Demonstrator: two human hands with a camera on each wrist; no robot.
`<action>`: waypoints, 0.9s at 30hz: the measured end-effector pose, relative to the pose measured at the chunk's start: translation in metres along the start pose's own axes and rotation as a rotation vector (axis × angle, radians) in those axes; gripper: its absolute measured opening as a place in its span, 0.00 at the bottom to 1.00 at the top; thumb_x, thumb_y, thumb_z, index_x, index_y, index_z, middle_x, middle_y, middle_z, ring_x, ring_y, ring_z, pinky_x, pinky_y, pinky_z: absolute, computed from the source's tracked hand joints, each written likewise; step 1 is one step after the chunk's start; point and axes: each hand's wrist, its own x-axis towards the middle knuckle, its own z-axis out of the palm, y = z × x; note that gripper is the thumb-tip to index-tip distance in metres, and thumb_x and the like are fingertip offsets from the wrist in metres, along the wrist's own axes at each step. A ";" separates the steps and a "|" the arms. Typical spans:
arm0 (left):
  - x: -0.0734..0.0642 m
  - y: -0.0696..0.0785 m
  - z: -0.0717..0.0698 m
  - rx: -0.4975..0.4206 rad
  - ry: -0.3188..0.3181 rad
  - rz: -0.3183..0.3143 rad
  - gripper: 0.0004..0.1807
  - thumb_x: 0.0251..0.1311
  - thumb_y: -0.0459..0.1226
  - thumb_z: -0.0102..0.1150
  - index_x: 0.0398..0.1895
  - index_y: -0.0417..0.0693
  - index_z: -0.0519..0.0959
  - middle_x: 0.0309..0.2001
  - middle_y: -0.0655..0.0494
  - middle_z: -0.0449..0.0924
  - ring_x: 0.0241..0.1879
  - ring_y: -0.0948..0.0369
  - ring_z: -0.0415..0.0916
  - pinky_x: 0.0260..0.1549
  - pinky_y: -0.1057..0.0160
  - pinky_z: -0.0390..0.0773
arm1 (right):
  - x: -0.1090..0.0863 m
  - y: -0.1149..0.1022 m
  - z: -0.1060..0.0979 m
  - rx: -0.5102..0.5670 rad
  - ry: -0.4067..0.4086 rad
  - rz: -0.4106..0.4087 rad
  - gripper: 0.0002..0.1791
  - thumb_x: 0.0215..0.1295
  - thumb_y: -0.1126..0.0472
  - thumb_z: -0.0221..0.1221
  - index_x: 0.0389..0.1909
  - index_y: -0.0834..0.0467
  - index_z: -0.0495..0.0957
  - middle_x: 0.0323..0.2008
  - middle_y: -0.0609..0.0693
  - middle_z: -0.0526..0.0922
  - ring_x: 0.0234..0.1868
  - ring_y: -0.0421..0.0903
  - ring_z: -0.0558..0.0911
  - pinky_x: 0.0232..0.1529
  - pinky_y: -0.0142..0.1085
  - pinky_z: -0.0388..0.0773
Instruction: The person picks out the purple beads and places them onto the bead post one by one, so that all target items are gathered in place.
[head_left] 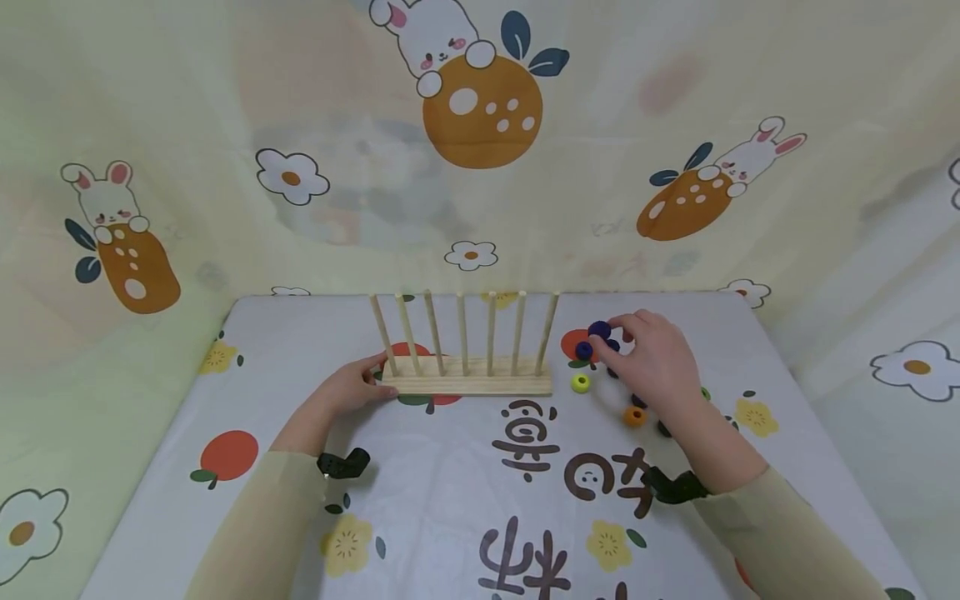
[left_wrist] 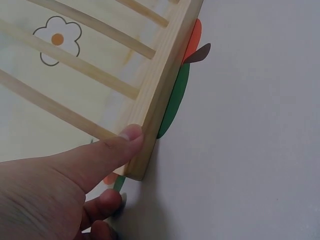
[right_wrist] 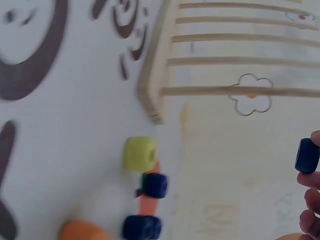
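Grips rack point(head_left: 467, 386) by one end, pinches blue bead point(head_left: 599, 331) above counter point(head_left: 435, 467)

With left hand point(head_left: 341, 393), holds the left end of the rack's base in a partly closed grasp, thumb point(left_wrist: 117, 147) resting on the front edge, other fingers tucked past the end and partly hidden. In right hand point(head_left: 662, 360), nearly closed, pinches the blue bead between thumb and fingertips. Holds it up, to the right of the rack and apart from it; in the right wrist view, holds it at the right edge, well apart from the beads lying on the counter.

Has the rack standing on the counter, base flat, seven pegs point(head_left: 462, 333) upright in a row. Has loose beads to the right of it: yellow bead point(head_left: 581, 382) nearest its end, second blue bead point(head_left: 583, 351) just beyond that, more dark beads point(head_left: 613, 372) partly behind the right thumb. Nearer the body, has orange bead point(head_left: 634, 416) touching or just beside another dark one, cannot tell which. Partly covers one more, colour hard to tell, with the right forearm.

Faces a pale backdrop point(head_left: 570, 242) printed with rabbits point(head_left: 111, 200). Works over red apples point(head_left: 228, 456) and brown characters point(head_left: 525, 446) printed across the counter's white cover. Wears pale sleeves point(head_left: 255, 517), with a black mount point(head_left: 345, 463) at each wrist
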 end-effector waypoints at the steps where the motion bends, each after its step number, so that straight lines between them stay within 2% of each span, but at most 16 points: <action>1: 0.000 0.000 0.000 -0.001 0.001 -0.003 0.46 0.57 0.49 0.70 0.77 0.56 0.59 0.38 0.48 0.68 0.39 0.54 0.65 0.36 0.58 0.63 | 0.002 -0.003 -0.002 0.004 0.009 -0.004 0.23 0.66 0.44 0.61 0.48 0.61 0.81 0.35 0.56 0.77 0.37 0.55 0.74 0.41 0.50 0.70; 10: 0.000 0.000 -0.001 0.007 0.004 -0.003 0.45 0.58 0.50 0.69 0.77 0.56 0.59 0.39 0.48 0.69 0.40 0.54 0.66 0.36 0.58 0.63 | 0.018 -0.041 -0.022 0.101 0.107 -0.029 0.23 0.66 0.43 0.60 0.48 0.59 0.81 0.34 0.53 0.76 0.38 0.52 0.72 0.37 0.45 0.68; 16: 0.001 -0.003 0.000 0.003 0.015 0.009 0.45 0.58 0.49 0.69 0.77 0.56 0.59 0.38 0.48 0.68 0.39 0.54 0.65 0.36 0.58 0.63 | 0.028 -0.065 -0.032 0.167 0.155 -0.047 0.23 0.67 0.43 0.59 0.48 0.59 0.81 0.33 0.52 0.75 0.40 0.51 0.72 0.38 0.45 0.68; 22: 0.002 -0.004 0.003 -0.018 0.015 -0.028 0.45 0.58 0.51 0.69 0.77 0.59 0.59 0.40 0.47 0.68 0.42 0.53 0.66 0.37 0.57 0.65 | 0.030 -0.072 -0.037 0.180 0.155 -0.062 0.20 0.67 0.46 0.60 0.46 0.59 0.81 0.33 0.53 0.75 0.39 0.51 0.72 0.37 0.44 0.68; 27: 0.002 -0.003 0.004 0.000 0.016 -0.028 0.45 0.58 0.51 0.70 0.77 0.58 0.59 0.40 0.47 0.68 0.42 0.53 0.66 0.36 0.57 0.64 | 0.029 -0.072 -0.036 0.175 0.112 -0.037 0.21 0.67 0.44 0.59 0.47 0.58 0.81 0.34 0.53 0.75 0.39 0.51 0.72 0.37 0.43 0.69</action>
